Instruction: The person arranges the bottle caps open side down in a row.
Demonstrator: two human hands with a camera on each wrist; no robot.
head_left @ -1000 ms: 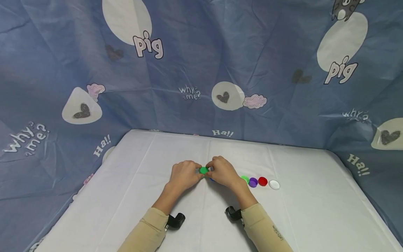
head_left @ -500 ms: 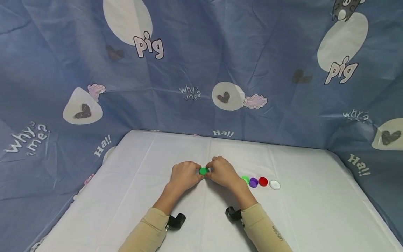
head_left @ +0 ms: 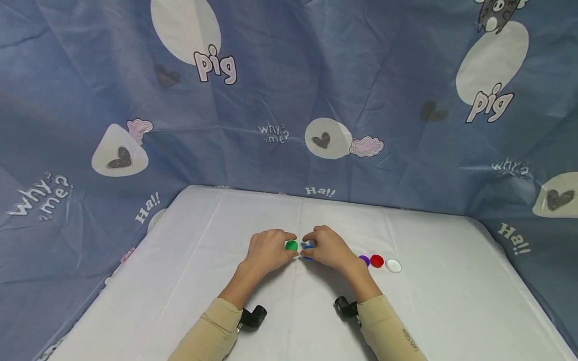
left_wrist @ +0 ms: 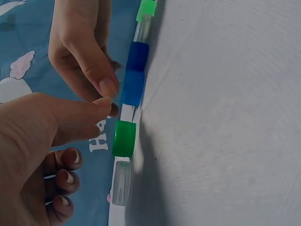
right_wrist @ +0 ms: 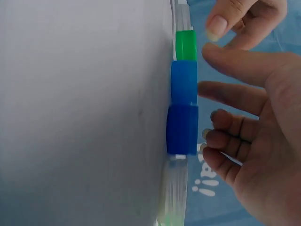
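A row of small round caps lies on the white table. Between my hands is a green cap, with the thumb and index finger of my left hand spread just around it in the head view. In the left wrist view those fingertips hover beside the green cap, apart from it. My right hand is over a blue cap, fingers loosely bent and grasping nothing. Its index fingertip comes right at the lighter blue cap in the right wrist view; a darker blue cap adjoins that one.
A clear cap stands left of the green one. Beyond my right wrist sit a purple cap, a red cap and a white cap. A light green cap is mostly hidden behind the right forearm in the head view.
My right hand has let go of the green cap and shifted right, over the blue cap. My left fingers have loosened from the green cap and edged slightly right.
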